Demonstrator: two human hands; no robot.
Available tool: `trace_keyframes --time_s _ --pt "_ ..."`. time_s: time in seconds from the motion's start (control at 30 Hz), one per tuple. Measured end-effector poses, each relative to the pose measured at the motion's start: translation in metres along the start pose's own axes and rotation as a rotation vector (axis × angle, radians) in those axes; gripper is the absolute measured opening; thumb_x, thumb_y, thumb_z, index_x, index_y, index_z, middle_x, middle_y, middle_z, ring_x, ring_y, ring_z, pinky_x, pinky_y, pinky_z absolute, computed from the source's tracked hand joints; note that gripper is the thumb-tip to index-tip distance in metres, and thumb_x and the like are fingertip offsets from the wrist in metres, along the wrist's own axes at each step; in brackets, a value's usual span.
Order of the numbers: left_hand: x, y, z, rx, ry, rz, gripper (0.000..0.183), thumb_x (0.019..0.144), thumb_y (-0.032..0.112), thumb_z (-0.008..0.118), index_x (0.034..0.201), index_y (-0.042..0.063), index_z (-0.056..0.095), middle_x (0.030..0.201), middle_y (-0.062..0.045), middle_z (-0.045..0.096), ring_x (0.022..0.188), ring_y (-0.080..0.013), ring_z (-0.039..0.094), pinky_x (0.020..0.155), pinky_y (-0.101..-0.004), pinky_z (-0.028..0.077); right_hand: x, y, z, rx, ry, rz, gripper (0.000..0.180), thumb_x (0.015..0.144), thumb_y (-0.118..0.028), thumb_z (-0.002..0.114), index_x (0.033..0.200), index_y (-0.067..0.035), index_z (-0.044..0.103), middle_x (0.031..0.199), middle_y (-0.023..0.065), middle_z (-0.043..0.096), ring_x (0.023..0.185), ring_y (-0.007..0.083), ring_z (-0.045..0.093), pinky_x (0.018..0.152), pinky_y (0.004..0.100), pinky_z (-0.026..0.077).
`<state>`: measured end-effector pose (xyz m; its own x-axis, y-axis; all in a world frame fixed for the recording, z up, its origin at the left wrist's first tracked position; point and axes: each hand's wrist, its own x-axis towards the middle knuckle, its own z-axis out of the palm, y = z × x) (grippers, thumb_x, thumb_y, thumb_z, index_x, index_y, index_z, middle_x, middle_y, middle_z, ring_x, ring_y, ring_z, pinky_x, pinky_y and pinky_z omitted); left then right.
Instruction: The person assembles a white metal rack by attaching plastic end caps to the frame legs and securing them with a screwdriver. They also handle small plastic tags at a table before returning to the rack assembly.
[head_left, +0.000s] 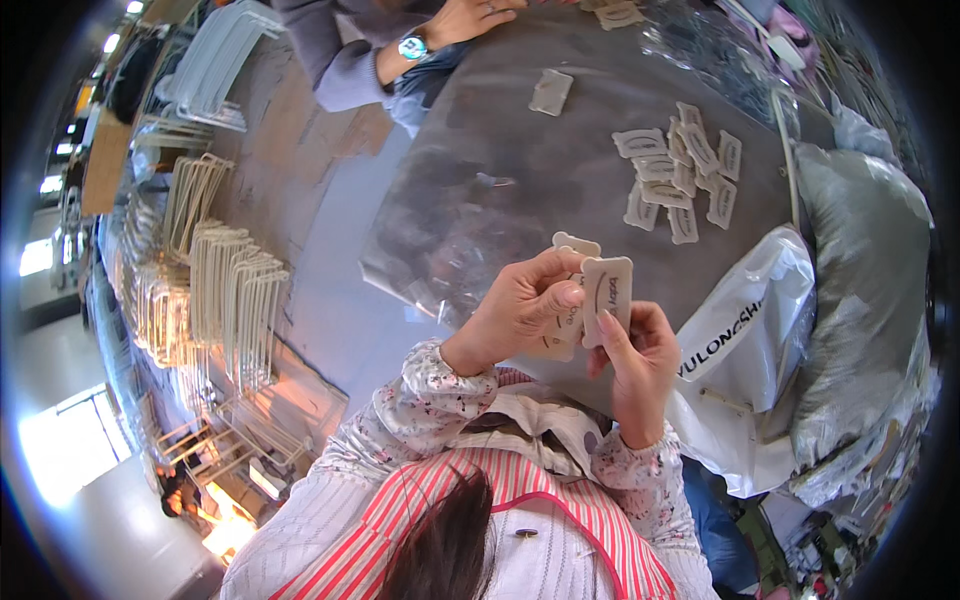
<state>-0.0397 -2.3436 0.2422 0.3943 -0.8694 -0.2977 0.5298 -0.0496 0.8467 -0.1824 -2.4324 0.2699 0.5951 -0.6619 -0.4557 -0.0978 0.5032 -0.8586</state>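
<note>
My left hand (529, 304) grips a small fanned stack of flat beige plaques (561, 334) with notched corners, thumb across the front. Between the thumb and fingers of my right hand (637, 356) is one similar plaque (611, 285), upright and printed with a curved line and lettering. It stands against the right side of the stack, partly overlapping it. Beyond my hands, a loose pile of the same plaques (661, 169) lies on the grey sheet-covered table (480, 142). A single plaque (551, 92) lies apart from them, farther back.
Another person's hand (465, 21) rests at the table's far edge, with more plaques (619, 15) nearby. On the right are a white plastic bag (739, 315) bearing writing and a bulky grey sack (859, 300). Bent white metal frames (236, 292) stand in rows at left.
</note>
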Motion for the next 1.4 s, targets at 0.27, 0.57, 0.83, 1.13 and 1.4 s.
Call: trace_keyframes --time_s 0.27,0.57,0.83,1.13,1.4 --pt "-0.036 0.038 0.004 0.122 0.105 0.085 0.025 0.099 0.022 0.060 0.109 0.000 0.066 0.106 -0.003 0.058 0.092 -0.0090 0.054 0.081 -0.0246 0.045 0.001 -0.028 0.016 -0.606 -0.015 -0.824 0.032 0.077 0.002 0.077 0.107 0.001 0.066 0.102 0.0103 0.061 0.078 0.0172 0.063 0.066 0.0259 0.052" --pt "-0.063 0.043 0.005 0.535 0.172 0.531 0.020 0.098 0.015 0.059 0.110 0.000 0.063 0.113 -0.016 0.055 0.102 -0.0281 0.054 0.089 -0.0329 0.044 -0.008 -0.037 0.037 -0.804 -0.101 -1.028 0.034 0.073 0.012 0.074 0.104 -0.002 0.072 0.095 0.0101 0.065 0.078 0.0198 0.066 0.064 0.0280 0.054" --pt "-0.081 0.036 0.009 0.594 0.293 0.639 0.016 0.096 0.008 0.060 0.108 -0.002 0.062 0.111 -0.018 0.056 0.098 -0.0286 0.056 0.084 -0.0340 0.047 -0.020 -0.025 0.051 -0.728 -0.078 -0.981 0.026 0.074 0.011 0.073 0.097 -0.001 0.072 0.093 0.0095 0.066 0.077 0.0204 0.066 0.065 0.0287 0.055" --pt "-0.091 0.031 0.012 0.578 0.381 0.644 0.015 0.095 0.008 0.060 0.106 -0.003 0.061 0.113 -0.019 0.059 0.100 -0.0290 0.056 0.086 -0.0349 0.047 -0.021 -0.022 0.060 -0.691 -0.075 -0.964 0.027 0.072 0.011 0.075 0.096 -0.001 0.072 0.091 0.0085 0.065 0.076 0.0199 0.065 0.066 0.0298 0.054" --pt "-0.093 0.031 0.020 0.668 0.480 0.701 0.014 0.092 0.006 0.062 0.103 -0.003 0.062 0.111 -0.019 0.062 0.101 -0.0331 0.055 0.088 -0.0391 0.046 -0.024 -0.010 0.062 -0.655 -0.018 -1.101 0.037 0.069 0.015 0.075 0.102 -0.002 0.074 0.098 0.0110 0.065 0.083 0.0216 0.067 0.069 0.0285 0.058"
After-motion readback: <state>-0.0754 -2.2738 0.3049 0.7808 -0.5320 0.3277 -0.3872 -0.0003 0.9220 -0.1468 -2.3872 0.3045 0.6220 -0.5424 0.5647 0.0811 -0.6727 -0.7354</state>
